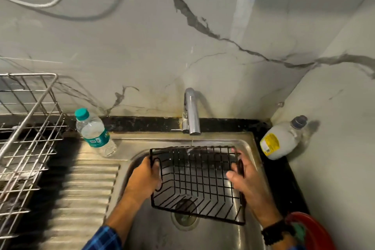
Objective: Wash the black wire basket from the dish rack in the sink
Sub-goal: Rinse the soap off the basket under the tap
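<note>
Under the tap (191, 111) at the back edge of the sink (249, 148), left hand (144, 178) and right hand (247, 178) clasp the black wire basket (194, 178); slow tilting should rinse every wire.

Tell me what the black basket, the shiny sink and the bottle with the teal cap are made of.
The black wire basket looks like metal wire with a dark matte coating: thin, stiff, straight bars. The grey ribbed sink seems stainless steel, brushed and reflective. The clear bottle with the teal cap is probably thin plastic: see-through, with a printed label.
</note>
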`<state>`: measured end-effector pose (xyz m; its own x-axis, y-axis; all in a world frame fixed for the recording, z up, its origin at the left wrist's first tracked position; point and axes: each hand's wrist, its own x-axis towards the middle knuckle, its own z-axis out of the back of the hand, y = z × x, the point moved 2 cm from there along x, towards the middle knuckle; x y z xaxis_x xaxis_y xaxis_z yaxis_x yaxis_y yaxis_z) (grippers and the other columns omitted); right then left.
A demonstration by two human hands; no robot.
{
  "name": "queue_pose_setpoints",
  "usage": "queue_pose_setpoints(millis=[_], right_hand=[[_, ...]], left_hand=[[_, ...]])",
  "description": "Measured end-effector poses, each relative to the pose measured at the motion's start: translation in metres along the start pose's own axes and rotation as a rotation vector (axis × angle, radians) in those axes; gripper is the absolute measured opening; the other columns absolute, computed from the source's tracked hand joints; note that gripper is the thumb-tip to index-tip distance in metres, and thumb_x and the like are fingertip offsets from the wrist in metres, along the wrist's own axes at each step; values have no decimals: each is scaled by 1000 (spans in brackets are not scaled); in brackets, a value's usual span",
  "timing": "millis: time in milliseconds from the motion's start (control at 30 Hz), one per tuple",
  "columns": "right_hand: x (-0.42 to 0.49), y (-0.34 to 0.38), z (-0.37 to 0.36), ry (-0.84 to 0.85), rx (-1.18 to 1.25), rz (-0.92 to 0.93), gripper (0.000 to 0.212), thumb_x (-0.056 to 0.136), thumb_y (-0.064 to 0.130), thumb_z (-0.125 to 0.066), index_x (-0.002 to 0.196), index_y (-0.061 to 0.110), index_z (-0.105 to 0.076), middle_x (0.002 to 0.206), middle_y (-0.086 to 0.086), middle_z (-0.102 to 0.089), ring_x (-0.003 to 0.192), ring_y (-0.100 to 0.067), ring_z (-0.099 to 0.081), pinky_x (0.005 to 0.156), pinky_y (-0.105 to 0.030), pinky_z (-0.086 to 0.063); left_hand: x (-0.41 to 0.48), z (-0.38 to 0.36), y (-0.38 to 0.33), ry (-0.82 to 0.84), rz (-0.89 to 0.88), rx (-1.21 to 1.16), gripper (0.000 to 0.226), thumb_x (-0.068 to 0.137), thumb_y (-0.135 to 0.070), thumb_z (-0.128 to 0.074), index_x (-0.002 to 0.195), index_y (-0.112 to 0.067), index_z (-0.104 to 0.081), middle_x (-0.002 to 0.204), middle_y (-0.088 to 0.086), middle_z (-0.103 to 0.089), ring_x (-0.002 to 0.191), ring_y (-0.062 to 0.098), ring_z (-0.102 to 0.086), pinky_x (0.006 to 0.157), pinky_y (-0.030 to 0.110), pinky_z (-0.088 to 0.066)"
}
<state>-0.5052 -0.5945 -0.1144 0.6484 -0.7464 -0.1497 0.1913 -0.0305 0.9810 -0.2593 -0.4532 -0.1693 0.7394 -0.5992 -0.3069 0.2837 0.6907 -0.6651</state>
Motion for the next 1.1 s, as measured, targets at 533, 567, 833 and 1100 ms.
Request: queue_pose_setpoints(millis=[533,567,833,1100], right_hand=[[-14,33,-5,446,-734,256,110,55,70,-81,137,66,-9,127,44,-26,125,17,-31,97,-4,-30],[-13,34,-6,489,-814,266,109,56,73,-78,137,66,-6,125,44,-23,122,20,-26,95,-3,-28],[-3,31,6,411,-1197,493,112,55,85,-68,148,45,-20,130,17,-42,125,-7,-41,113,-41,-29],[-11,40,24,462,-747,70,110,61,75,-73,142,68,2,153,40,6,149,-2,6,118,-38,-17]], left_hand=[[-26,0,-4,350,-91,-393,39,85,-23,-61,124,-30,-61,132,-7,-64,129,12,-54,110,40,-42],[-26,2,-7,329,37,-509,27,89,-31,-59,115,-30,-65,125,-9,-66,125,11,-56,104,37,-44],[-14,-10,-26,161,157,-597,82,73,-93,-42,111,-27,-74,109,-6,-76,107,14,-70,100,46,-52],[-38,-26,-49,-244,-174,-627,38,103,-43,-43,90,-13,-62,88,14,-62,83,24,-62,83,57,-54]])
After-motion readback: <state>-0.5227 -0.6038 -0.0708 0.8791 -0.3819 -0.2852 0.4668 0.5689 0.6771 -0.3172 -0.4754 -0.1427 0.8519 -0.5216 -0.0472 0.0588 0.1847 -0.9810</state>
